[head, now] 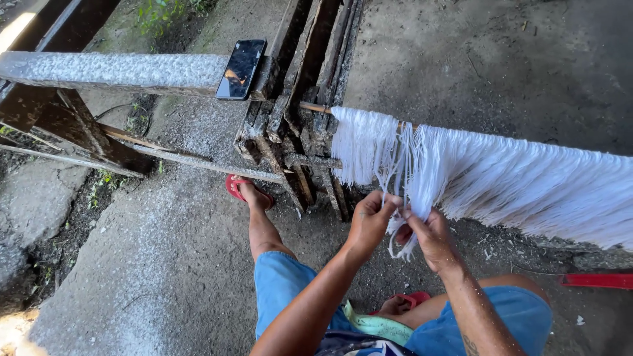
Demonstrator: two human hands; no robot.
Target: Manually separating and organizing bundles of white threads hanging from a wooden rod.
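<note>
2 hands, left hand, right hand, each grip pinching thin white hanging strands

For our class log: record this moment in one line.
left hand: pinching white strands | right hand: gripping same bundle | strands: hanging from pole

Two hands work at the centre, the left hand and the right hand. One curtain of white threads hangs at three o'clock. One black phone lies at eleven o'clock. Two red sandals show: one near centre, one at five o'clock.
</note>
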